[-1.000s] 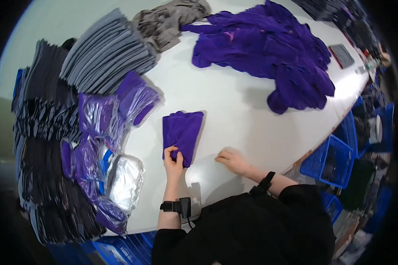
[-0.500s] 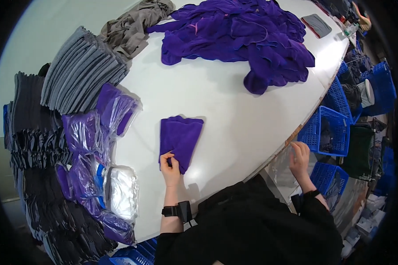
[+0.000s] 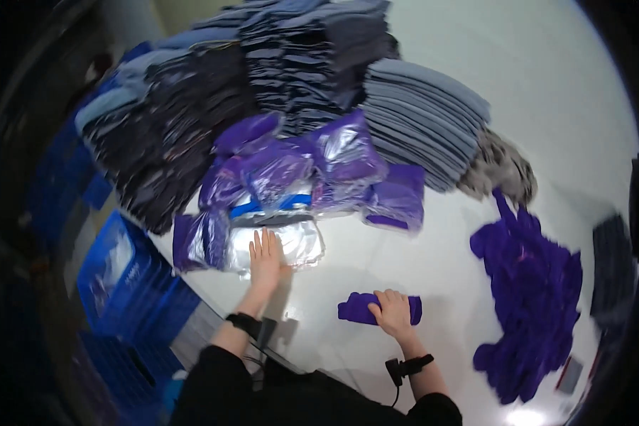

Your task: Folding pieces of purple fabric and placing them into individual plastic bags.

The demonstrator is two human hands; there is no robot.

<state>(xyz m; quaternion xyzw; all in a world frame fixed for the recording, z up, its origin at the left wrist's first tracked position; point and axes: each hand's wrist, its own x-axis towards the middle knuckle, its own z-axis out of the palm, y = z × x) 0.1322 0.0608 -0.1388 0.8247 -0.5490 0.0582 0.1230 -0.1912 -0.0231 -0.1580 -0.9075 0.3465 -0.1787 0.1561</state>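
Observation:
A narrow folded purple cloth (image 3: 358,308) lies on the white table in front of me. Across its right part is my right hand (image 3: 395,314), fingers curled over the cloth and thumb on its near left side. My left hand (image 3: 265,266) reaches to a stack of clear plastic bags (image 3: 298,245), its fingers stretched out over the near part of the stack. Whether the fingertips press on the plastic, I cannot tell. Just beyond lie several purple cloths packed in clear bags (image 3: 344,153).
Tall stacks of dark folded cloth (image 3: 184,99) and a grey cloth stack (image 3: 422,117) stand at the back. A crumpled grey-brown cloth (image 3: 500,170) and a loose purple heap (image 3: 529,305) are to the right. Blue plastic baskets (image 3: 131,277) stand off the table's left edge.
The view has swung left. The purple cloth is now folded narrower. My left hand has let go of it and moved to the plastic bags; my right hand has come onto the cloth.

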